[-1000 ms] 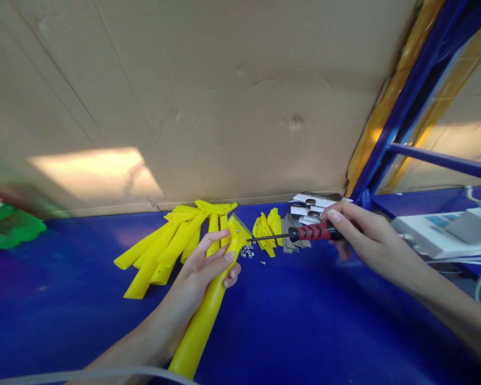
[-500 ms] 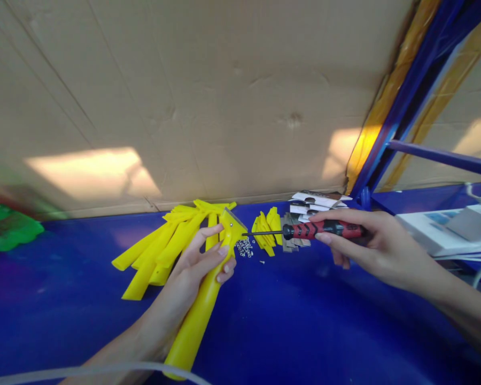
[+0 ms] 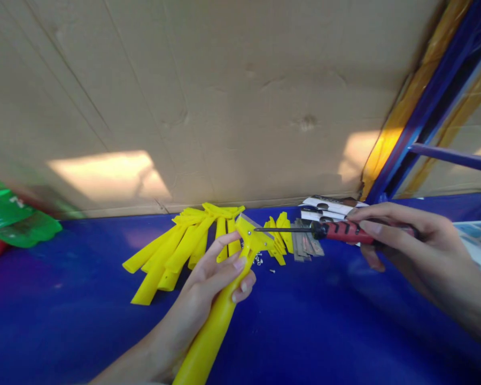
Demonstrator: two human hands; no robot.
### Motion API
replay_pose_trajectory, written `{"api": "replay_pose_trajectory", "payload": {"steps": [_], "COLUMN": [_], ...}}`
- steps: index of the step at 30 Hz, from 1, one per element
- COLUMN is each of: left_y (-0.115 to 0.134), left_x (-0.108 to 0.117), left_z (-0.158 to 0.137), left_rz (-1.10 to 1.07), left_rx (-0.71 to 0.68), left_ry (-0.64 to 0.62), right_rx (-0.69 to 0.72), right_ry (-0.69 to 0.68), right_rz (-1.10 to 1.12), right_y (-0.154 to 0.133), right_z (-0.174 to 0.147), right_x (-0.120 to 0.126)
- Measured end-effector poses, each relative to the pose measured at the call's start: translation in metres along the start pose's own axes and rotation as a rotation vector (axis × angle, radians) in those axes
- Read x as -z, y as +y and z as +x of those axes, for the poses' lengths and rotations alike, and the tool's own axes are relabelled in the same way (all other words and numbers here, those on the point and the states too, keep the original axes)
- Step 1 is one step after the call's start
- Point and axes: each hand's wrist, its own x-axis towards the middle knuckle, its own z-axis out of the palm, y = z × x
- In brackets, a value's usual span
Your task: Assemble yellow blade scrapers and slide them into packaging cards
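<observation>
My left hand (image 3: 220,272) is wrapped round a yellow scraper (image 3: 220,321), its long handle slanting down toward me. At the scraper's head a thin clear-grey blade edge shows, with two screws in the yellow plastic. My right hand (image 3: 409,240) grips a red and black screwdriver (image 3: 344,232), held level. The shaft points left and its tip overlaps the scraper head near one screw; whether it touches cannot be made out. Behind the left hand lies a pile of yellow scraper handles (image 3: 160,251). Small screws (image 3: 258,259) lie partly hidden behind the scraper head.
Small yellow plastic pieces (image 3: 282,235) and flat grey blades (image 3: 304,243) lie beyond the screwdriver, near white packets (image 3: 324,206). One loose screw (image 3: 272,271) is on the blue table (image 3: 304,331). Cardboard (image 3: 224,107) stands behind; a blue frame (image 3: 425,112) rises right. Green plastic (image 3: 24,219) sits left.
The scraper head has turned so its face and two screws show more. The screwdriver has shifted right, its tip now over the head's face. The whole view has moved slightly left.
</observation>
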Motion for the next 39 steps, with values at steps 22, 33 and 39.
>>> {"api": "replay_pose_trajectory", "payload": {"steps": [22, 33, 39], "left_y": [0.001, 0.001, -0.002], "left_x": [-0.003, 0.000, 0.001], "left_z": [-0.007, -0.006, -0.005], "left_rz": [-0.195, -0.171, -0.083], "left_rx": [0.129, 0.109, 0.056], "left_ry": [-0.029, -0.043, -0.016], "right_rx": [0.070, -0.102, -0.248], "right_ry": [0.028, 0.058, 0.010], "right_rz": [-0.086, 0.051, 0.110], "right_y": [0.005, -0.003, -0.009], "right_z": [-0.010, -0.005, -0.006], "right_x": [0.008, -0.007, -0.014]}}
